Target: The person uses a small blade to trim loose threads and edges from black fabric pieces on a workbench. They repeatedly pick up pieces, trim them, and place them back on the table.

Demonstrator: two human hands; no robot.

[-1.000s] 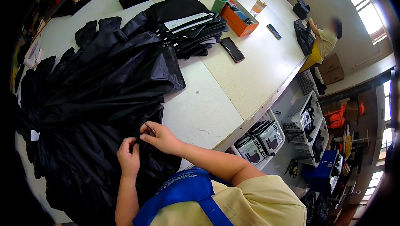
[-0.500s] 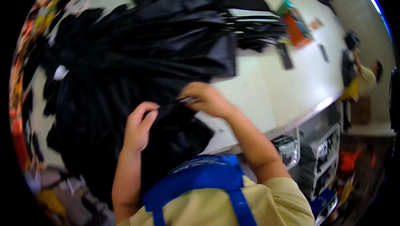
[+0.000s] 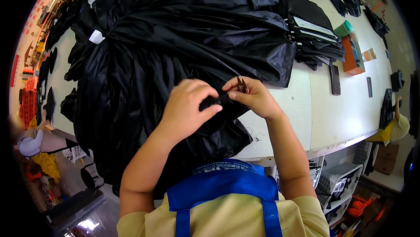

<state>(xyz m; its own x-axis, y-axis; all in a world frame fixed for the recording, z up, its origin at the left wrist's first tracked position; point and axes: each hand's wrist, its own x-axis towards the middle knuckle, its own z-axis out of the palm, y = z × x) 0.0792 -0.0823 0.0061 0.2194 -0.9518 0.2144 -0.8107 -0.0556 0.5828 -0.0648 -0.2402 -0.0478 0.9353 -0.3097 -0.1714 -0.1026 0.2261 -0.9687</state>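
Small thread snips (image 3: 241, 85) near table edge, blades pointing far, long axis near-to-far, pinched in right hand (image 3: 253, 98). Left hand (image 3: 187, 105) curled, fingers closed on fold of black fabric (image 3: 175, 49) just left. Phone (image 3: 335, 79) well right on white table (image 3: 332, 114).

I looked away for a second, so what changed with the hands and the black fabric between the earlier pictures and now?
The left hand moved up beside the right hand, and both now pinch one fold of the glossy black fabric pile. The right hand holds small dark thread snips, unclear earlier. The fabric stayed spread on the white worktable, and the orange box stayed put.
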